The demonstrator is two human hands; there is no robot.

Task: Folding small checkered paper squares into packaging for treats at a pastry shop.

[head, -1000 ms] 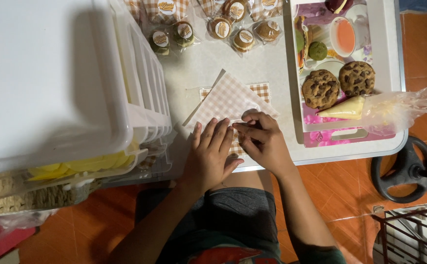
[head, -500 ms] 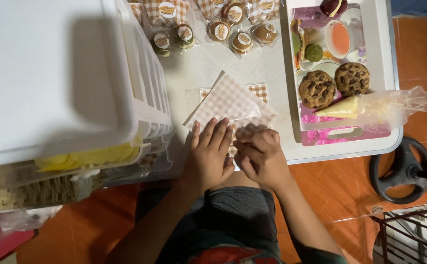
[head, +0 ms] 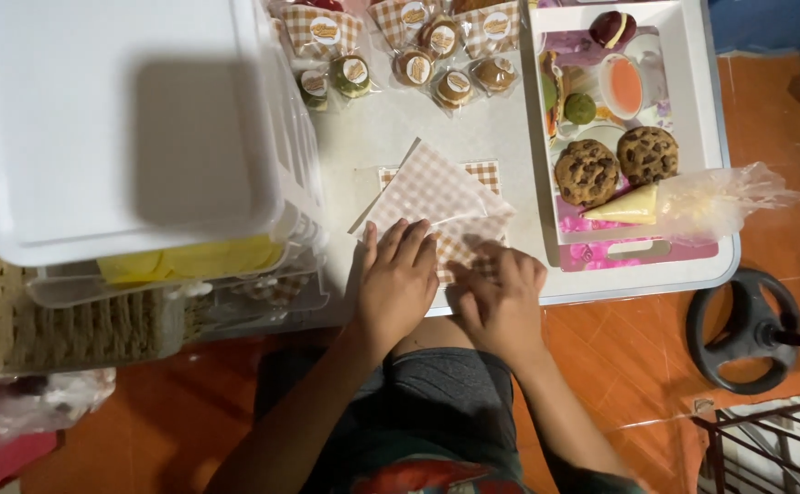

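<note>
Head view, looking down: the left hand (head: 394,282) lay flat, fingers spread, pinning the near corner of a brown-and-white checked paper sheet (head: 432,194) at the front edge of a white table (head: 510,128). The right hand (head: 504,302) was curled loosely over the sheet's lower right part, gripping nothing I could make out. Folding it neatly would likely need the left palm steady while the right pressed a crisp crease. The paper looked thin, matte and square. Just right of it, a white tray (head: 709,110) held two rough chocolate chip cookies (head: 616,165) and a soft, crinkled clear piping bag (head: 693,201).
</note>
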